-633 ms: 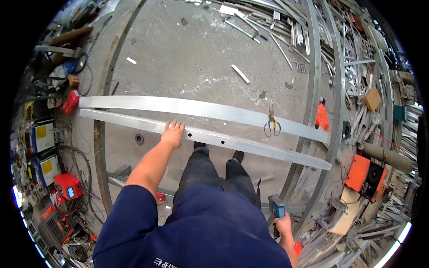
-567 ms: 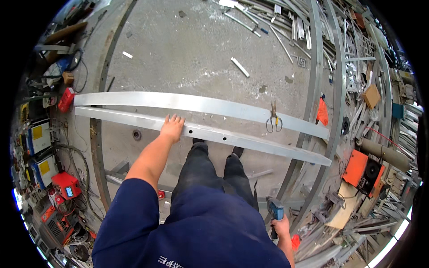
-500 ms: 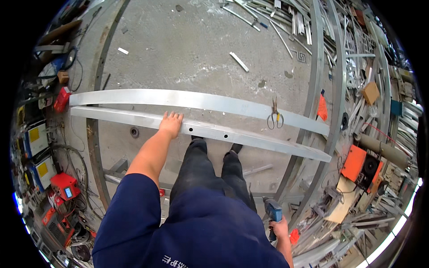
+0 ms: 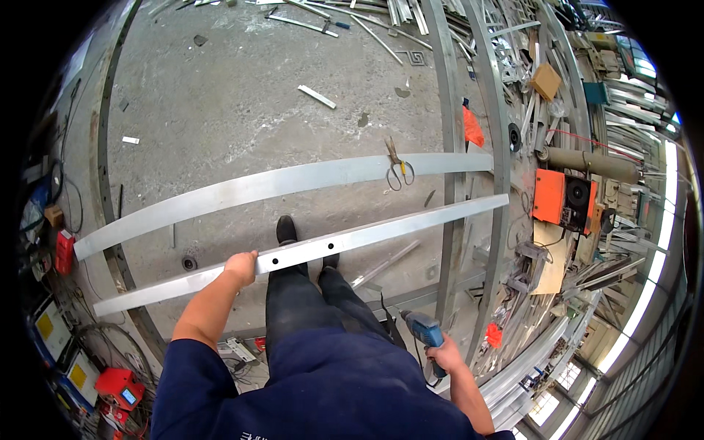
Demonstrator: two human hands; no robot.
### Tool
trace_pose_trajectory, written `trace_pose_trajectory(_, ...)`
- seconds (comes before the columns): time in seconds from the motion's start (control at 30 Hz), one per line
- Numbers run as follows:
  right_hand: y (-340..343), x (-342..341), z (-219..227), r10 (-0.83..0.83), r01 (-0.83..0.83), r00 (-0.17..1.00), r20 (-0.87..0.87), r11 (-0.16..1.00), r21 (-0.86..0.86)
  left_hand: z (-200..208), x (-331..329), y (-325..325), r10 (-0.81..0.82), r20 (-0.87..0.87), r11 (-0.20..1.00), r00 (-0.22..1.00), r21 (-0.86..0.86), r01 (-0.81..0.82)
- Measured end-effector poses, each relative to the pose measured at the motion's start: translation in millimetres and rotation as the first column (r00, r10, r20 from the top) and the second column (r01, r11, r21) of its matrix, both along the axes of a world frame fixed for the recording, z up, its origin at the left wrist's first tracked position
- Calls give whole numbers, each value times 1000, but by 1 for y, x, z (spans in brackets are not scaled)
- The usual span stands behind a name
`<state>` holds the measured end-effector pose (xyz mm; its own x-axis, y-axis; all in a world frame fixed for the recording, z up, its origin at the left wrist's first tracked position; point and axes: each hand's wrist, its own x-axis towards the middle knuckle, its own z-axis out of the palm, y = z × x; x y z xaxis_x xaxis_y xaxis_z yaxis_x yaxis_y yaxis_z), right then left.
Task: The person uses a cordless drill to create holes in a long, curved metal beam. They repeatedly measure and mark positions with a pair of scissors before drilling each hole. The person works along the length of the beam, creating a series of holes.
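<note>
My left hand (image 4: 240,268) is closed on a long square metal tube (image 4: 303,254), left of its two dark round holes. The tube slants across the two side supports in front of my legs, its right end farther away. Beyond it a second flat silver bar (image 4: 279,184) spans the same supports, with a pair of scissors (image 4: 402,176) lying over it. In my right hand (image 4: 449,356), low at my right side, is a blue power drill (image 4: 425,329), its tip toward the upper left.
Long steel rails run away from me at the left (image 4: 103,125) and right (image 4: 449,95). An orange machine (image 4: 548,196) and metal offcuts crowd the right side. A red device with a small screen (image 4: 117,389) stands lower left. A metal strip (image 4: 317,96) lies on the concrete floor.
The holed tube has come nearer to me, widening its gap from the other bar, mostly at the left. My left hand now grips it. The view has turned right; the drill is higher in view.
</note>
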<state>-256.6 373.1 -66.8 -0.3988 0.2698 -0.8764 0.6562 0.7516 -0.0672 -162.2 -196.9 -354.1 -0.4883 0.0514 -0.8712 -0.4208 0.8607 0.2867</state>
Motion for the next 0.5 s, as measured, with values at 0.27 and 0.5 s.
trace_pose_trajectory(0.27,-9,-13,16,4,-6,997,-79,1000,-18,-59,-14,-12,-97,186,990,978,116,77)
trace_pose_trajectory(0.5,-24,-18,37,127,-123,988,-89,991,51,-120,-19,-20,113,153,993,982,-49,-107)
